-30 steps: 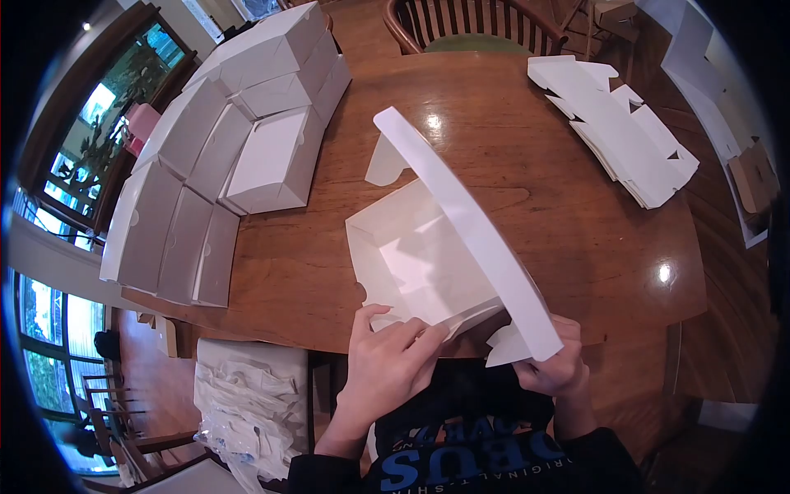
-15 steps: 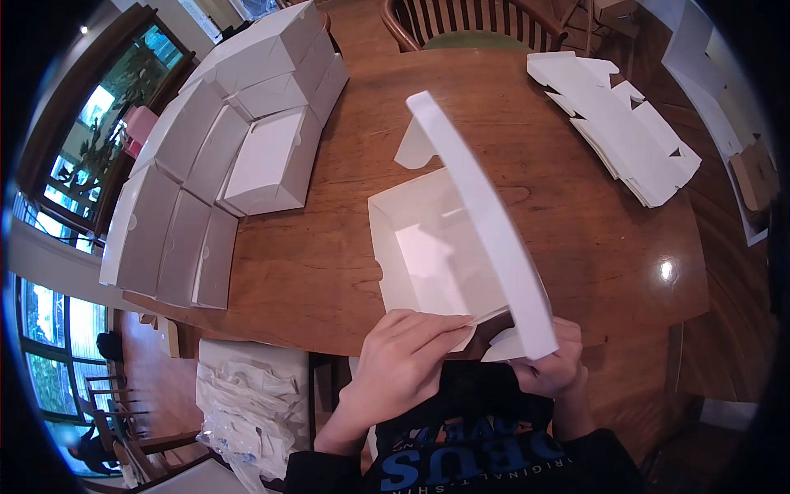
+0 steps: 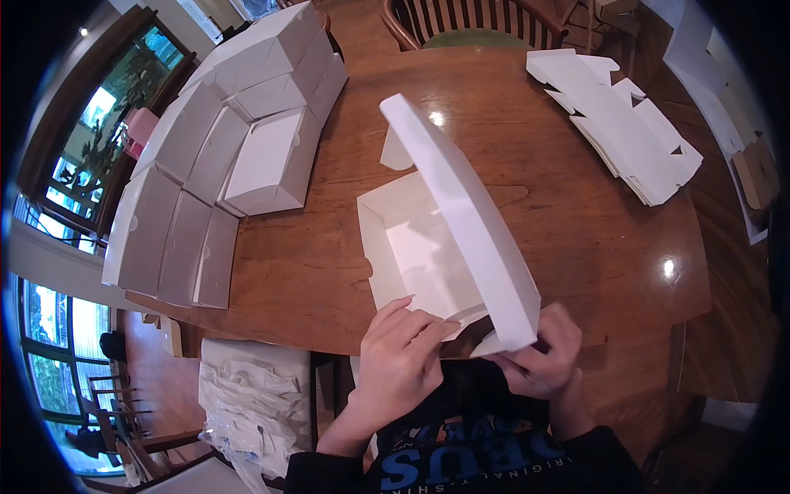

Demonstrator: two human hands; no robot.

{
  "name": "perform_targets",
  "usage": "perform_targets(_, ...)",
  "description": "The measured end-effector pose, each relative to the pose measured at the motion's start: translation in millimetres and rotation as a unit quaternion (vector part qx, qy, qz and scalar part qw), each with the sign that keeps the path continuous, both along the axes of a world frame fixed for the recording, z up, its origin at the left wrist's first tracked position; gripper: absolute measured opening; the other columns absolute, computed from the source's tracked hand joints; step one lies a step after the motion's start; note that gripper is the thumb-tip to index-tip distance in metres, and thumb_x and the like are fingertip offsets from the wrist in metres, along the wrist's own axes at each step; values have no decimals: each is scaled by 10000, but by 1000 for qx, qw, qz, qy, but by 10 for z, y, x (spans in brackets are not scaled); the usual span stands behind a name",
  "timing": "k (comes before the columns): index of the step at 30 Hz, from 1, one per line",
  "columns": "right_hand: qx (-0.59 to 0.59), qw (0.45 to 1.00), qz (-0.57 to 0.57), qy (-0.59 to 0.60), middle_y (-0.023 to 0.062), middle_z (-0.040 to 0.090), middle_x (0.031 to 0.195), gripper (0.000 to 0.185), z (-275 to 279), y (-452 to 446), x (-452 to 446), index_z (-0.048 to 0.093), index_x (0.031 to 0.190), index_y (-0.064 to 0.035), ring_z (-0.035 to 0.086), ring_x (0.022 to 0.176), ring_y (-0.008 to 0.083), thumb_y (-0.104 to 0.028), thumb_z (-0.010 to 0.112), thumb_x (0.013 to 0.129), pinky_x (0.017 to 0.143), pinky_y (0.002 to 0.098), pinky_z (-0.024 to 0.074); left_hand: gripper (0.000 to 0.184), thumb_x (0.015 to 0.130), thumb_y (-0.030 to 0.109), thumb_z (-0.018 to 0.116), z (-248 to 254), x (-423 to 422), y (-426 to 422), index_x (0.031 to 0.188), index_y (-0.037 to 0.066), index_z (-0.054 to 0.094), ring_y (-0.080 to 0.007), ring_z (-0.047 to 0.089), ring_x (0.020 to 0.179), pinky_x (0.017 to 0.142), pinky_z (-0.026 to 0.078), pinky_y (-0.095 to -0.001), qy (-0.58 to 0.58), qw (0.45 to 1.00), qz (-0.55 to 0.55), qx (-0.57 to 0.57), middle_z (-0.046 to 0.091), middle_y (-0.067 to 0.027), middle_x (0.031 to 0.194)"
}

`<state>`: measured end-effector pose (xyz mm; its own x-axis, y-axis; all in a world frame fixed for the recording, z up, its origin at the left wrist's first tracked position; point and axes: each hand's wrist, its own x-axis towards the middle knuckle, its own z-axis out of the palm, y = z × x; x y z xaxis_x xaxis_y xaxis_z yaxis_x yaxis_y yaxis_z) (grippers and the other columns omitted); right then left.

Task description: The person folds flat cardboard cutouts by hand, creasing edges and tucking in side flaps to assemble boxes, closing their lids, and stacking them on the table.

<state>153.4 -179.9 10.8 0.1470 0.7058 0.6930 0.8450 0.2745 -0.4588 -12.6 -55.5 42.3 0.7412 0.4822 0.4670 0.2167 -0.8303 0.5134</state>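
A white cardboard box (image 3: 428, 247) stands on the wooden table in front of me, its lid (image 3: 465, 218) raised and tilted over the right side. My left hand (image 3: 401, 350) is closed on the near wall of the box, thumb and fingers at its edge. At the lid's near corner, my right hand (image 3: 543, 354) has its fingers curled round the corner flap. A side flap (image 3: 397, 152) sticks out from the far end of the lid. The fingertips of my right hand are partly hidden.
Several closed white boxes (image 3: 267, 160) are stacked at the table's left. Flat white box blanks (image 3: 617, 123) lie in a pile at the back right. A wooden chair (image 3: 473, 25) stands beyond the table (image 3: 329, 272). White plastic bags (image 3: 251, 407) lie at the lower left.
The lid first swung right, then came back left and now leans further over the box, showing more of its top. My right hand has moved slightly left with its corner.
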Motion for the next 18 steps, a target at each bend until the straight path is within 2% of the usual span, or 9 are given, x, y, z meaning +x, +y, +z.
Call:
perform_targets(1,18,998,-53,-21,6,655,833,205,48,-4,-16,708,759,-116,606,798,199,-148,827,595,593,306,465,301,643,-82,626,-3,-14,11,901,63,686,-273,622,750,919,492,-441,14,1000,-13,-1,606,-64,771)
perform_targets(2,18,998,-53,-22,6,655,833,205,81,-6,-9,708,759,-116,606,798,199,-148,827,595,593,306,465,308,639,-73,626,-2,-28,21,911,60,676,-277,620,773,926,487,-440,28,999,-27,-2,599,-70,784)
perform_targets(4,8,998,-52,-30,2,665,913,222,134,16,26,726,790,-128,588,892,214,-170,823,595,671,326,474,310,638,-62,623,30,-40,51,921,58,664,-280,612,803,917,479,-432,51,998,-47,10,592,-76,804)
perform_targets(5,-1,998,-50,-33,7,673,900,232,139,26,50,733,828,-126,594,873,216,-174,807,614,708,334,480,314,636,-51,621,47,-44,65,930,55,652,-282,604,833,908,471,-425,74,995,-66,22,585,-81,824)
perform_targets(10,-21,997,-53,-42,7,676,870,283,187,92,103,732,888,-101,598,854,218,-173,800,622,697,346,488,306,640,-40,617,85,-63,92,931,51,641,-270,588,865,862,448,-397,91,992,-84,22,579,-78,847)
perform_targets(15,-19,999,-10,-33,27,666,798,255,159,47,278,683,785,-66,592,781,248,-138,839,597,645,350,491,277,657,-31,639,79,-86,125,922,48,644,-256,593,857,847,451,-378,72,991,-108,24,606,-64,880)
perform_targets(18,12,999,-36,8,38,648,732,235,134,88,306,639,721,-56,588,765,261,-105,842,614,638,352,485,292,606,-45,651,67,-92,118,874,70,681,-241,623,826,799,461,-363,49,993,-104,3,659,-28,883)
